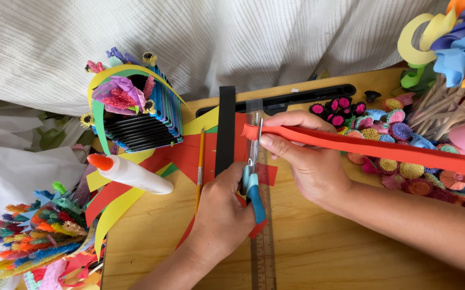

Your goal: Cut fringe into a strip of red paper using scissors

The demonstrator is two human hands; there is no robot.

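At centre table, the left hand (219,207) grips blue-handled scissors (253,177), blades pointing to 12 o'clock at the fringed end of a red paper strip (372,147). The right hand (307,161) pinches that strip, whose long axis runs toward 3 o'clock.

1. Glue bottle (130,174) left of pencil (200,166), both on the table (318,247).
2. Ruler (263,252) between left hand (223,215) and right hand (307,161).
3. Paper rosettes (404,172) at right, behind paper strip (383,149).
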